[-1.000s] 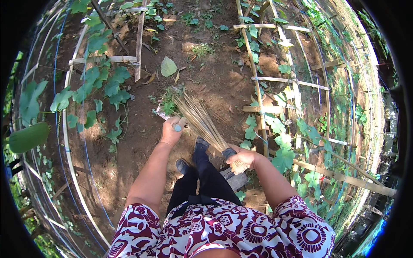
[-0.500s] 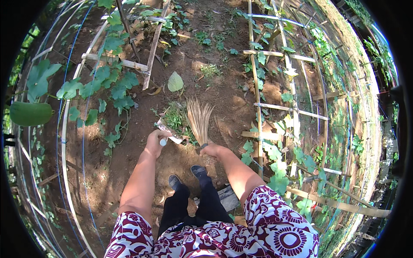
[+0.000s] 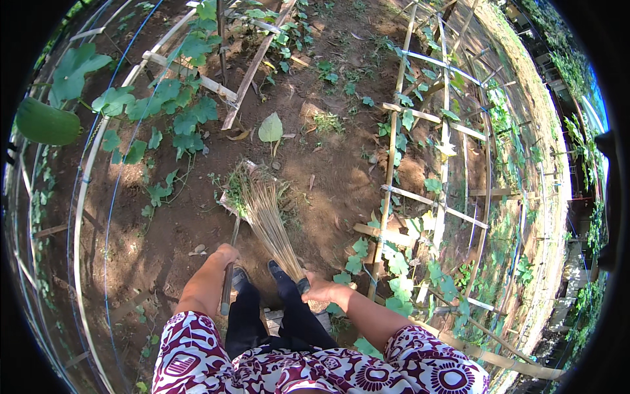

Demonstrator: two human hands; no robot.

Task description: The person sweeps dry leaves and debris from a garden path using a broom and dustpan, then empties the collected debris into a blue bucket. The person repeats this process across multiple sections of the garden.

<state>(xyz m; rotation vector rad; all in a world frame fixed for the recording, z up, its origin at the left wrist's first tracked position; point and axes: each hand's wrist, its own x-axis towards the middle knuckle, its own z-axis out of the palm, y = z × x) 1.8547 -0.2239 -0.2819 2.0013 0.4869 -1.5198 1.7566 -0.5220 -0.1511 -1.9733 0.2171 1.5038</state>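
Note:
My left hand (image 3: pixel 227 253) is closed round the long handle (image 3: pixel 228 289) of a dustpan, whose pan (image 3: pixel 230 205) rests on the soil ahead of my feet. Pulled weeds and grass (image 3: pixel 237 185) lie in and around the pan. In my right hand (image 3: pixel 317 288) is a stick broom (image 3: pixel 272 226), gripped at its bound end. Its bristles fan out over the weeds and hide part of the pan.
Bamboo trellises with vines stand on the left (image 3: pixel 85 190) and right (image 3: pixel 390 157). A green gourd (image 3: pixel 49 123) hangs at the far left. Beyond the pan, a large pale leaf (image 3: pixel 270 128) lies on bare soil. My shoes (image 3: pixel 282 272) are just behind the pan.
The broom has swung left, its bristles now over the weeds and pan. The dustpan handle has tilted and shows lengthwise. Both hands sit lower in the picture.

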